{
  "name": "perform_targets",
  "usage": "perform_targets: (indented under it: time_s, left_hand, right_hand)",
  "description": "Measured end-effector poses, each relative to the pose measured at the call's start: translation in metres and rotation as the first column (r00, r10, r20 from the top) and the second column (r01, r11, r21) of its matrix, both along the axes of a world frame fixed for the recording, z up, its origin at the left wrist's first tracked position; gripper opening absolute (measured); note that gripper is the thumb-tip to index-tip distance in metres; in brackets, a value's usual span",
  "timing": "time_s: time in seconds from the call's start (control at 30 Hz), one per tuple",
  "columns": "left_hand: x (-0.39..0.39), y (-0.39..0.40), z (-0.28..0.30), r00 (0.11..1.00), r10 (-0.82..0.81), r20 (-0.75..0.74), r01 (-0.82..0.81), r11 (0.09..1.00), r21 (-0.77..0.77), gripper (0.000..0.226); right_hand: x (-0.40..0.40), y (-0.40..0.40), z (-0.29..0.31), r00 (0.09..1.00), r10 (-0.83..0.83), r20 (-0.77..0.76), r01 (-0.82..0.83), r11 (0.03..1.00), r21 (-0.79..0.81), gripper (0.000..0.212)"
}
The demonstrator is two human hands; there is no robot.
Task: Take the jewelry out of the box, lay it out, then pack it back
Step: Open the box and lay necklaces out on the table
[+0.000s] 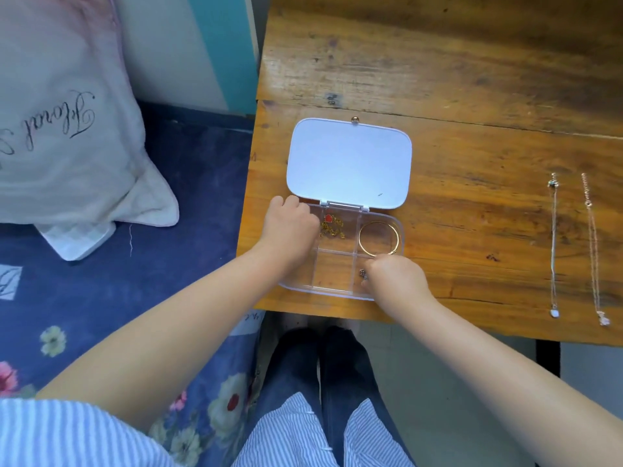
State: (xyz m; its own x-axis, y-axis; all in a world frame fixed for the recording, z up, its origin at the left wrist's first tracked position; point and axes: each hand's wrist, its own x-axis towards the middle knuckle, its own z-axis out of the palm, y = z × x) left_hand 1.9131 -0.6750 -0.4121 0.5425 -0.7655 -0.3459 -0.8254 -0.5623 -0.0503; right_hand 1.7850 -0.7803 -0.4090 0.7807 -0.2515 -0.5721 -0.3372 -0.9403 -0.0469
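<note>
Clear plastic box (340, 254) at counter (472, 96) near edge, lid (349, 163) flat open for access. Left hand (290, 227) curled on box's left wall, likely bracing. Right hand (394, 281) fingers pinching small silver piece (363, 273) in near-right compartment. Gold bangle (380, 238), red-charm chain (332, 225) not yet out. Two necklaces (573, 247) laid straight, well right.

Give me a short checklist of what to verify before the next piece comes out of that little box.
1. Lid folded fully back: ok.
2. Left hand steadying the clear box: ok, it rests on the left end.
3. Right hand holding the small silver piece: cannot tell, fingertips cover it.
4. Gold bangle clear of the fingers: not ok, they reach its near edge.
5. Room on the table beside the two necklaces: ok.
6. Gold chain with red heart in its own compartment: ok.
</note>
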Motion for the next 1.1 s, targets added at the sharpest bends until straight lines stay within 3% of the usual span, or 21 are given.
perform_targets:
  time_s: [0.1,0.2,0.3,0.43,0.77,1.1]
  left_hand:
    - [0.004,0.020,0.002,0.995,0.101,-0.028,-0.103,0.986,-0.134,0.016]
    - [-0.011,0.037,-0.002,0.954,0.230,-0.193,-0.272,0.934,-0.232,0.018]
    - [-0.017,0.045,-0.002,0.866,0.323,-0.382,-0.434,0.866,-0.250,0.020]
    - [-0.018,0.053,0.006,0.792,0.364,-0.490,-0.524,0.818,-0.237,0.023]
    - [-0.015,0.060,0.003,0.907,0.253,-0.336,-0.313,0.939,-0.139,0.029]
    - [-0.015,0.059,0.008,0.910,0.238,-0.339,-0.303,0.941,-0.154,0.027]
  right_hand:
    - [0.013,0.015,0.001,0.999,-0.032,-0.003,0.032,0.999,0.042,0.015]
    - [0.007,0.022,-0.005,0.998,-0.040,-0.047,0.044,0.995,0.093,0.024]
    - [0.000,0.022,-0.010,0.996,-0.048,-0.071,0.056,0.992,0.112,0.023]
    - [0.001,0.026,-0.009,0.994,-0.040,-0.103,0.050,0.994,0.097,0.024]
    - [0.004,0.029,-0.004,0.988,-0.082,-0.133,0.093,0.993,0.078,0.031]
    - [0.005,0.030,-0.001,0.975,-0.176,-0.136,0.188,0.979,0.083,0.023]
